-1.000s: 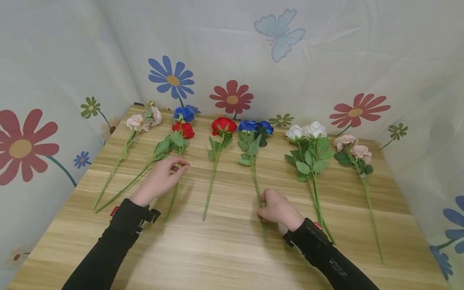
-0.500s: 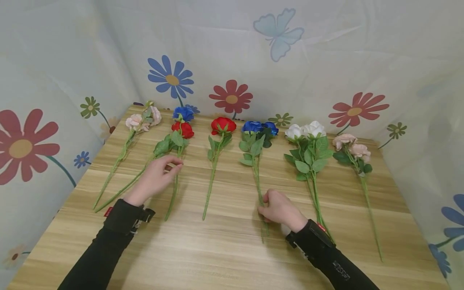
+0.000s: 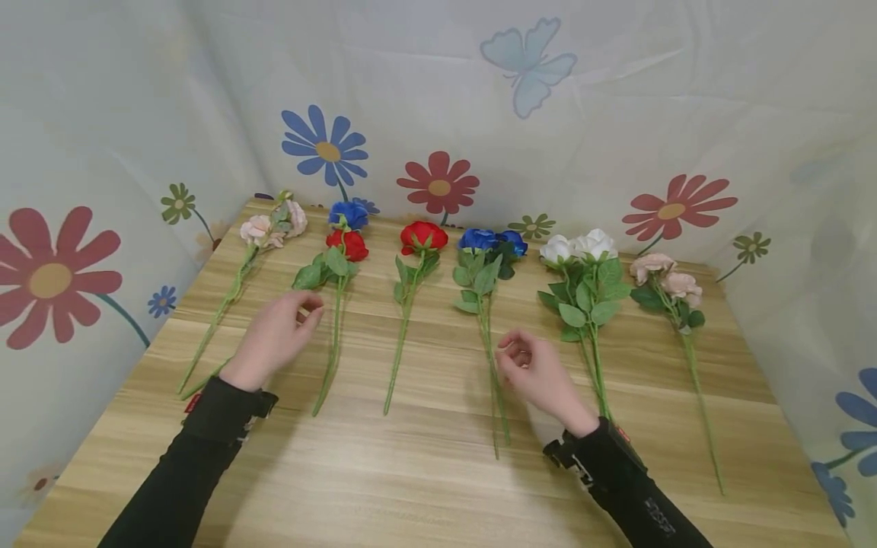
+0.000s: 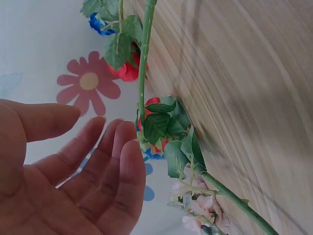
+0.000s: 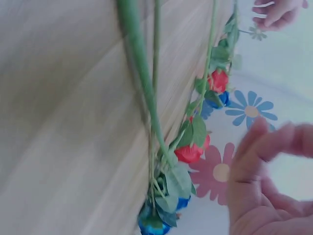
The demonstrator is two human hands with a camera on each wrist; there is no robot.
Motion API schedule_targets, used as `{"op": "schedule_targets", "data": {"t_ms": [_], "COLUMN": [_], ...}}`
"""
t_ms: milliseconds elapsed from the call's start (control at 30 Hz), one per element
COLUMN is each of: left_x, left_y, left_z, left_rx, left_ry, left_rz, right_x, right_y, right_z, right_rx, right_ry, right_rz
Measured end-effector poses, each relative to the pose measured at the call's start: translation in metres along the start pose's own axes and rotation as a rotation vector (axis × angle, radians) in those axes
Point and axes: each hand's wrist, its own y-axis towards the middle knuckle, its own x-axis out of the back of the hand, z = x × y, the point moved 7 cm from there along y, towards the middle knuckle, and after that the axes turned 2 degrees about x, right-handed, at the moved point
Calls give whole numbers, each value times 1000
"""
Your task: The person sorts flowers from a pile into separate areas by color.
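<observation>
My right hand [image 3: 541, 377], its fingers loosely bent, is just right of the green stems of two blue roses [image 3: 477, 239] lying together on the table. The right wrist view shows no stem between its fingers [image 5: 252, 181]. Over the stem of the left group hovers my left hand [image 3: 274, 335], relaxed and holding nothing; its palm faces up in the left wrist view. That group pairs a red rose [image 3: 349, 245] with a blue rose [image 3: 349, 215]. Between the hands lies a single red rose [image 3: 422, 237], stem toward me.
On the wooden table [image 3: 384, 487], pale pink flowers [image 3: 256, 230] lie at the far left. White roses [image 3: 594, 245] and another pink spray [image 3: 681, 287] lie on the right. A flower-printed cloth [image 3: 411, 76] hangs behind and at both sides.
The blue roses have shifted slightly right, and my right hand has let go of their stem and risen off it. My left hand has drawn left, away from the red-and-blue pair.
</observation>
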Motion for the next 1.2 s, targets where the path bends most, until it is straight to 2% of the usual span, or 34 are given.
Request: {"op": "schedule_targets", "data": {"t_ms": [100,233,400,600,1000,1200], "left_x": [1,-1,-8,-18,-27,-35], "left_y": [0,0,2,7,19,28], "left_z": [0,1,4,6,4,10], "left_rx": [5,12,47,93,138,185], "left_ry": [19,57,69,61,59,59], "left_rz": [-17,-32,-7,47,131,184], "right_x": [3,6,9,8,5,2], "right_y": [1,2,1,0,-1,0], "right_z": [-2,-4,-5,-4,0,1], "right_rx": [-13,-50,-95,-117,-127,-153], "right_ry": [152,295,422,493,520,661], "right_rz": [-58,-108,-109,-93,-83,-70]}}
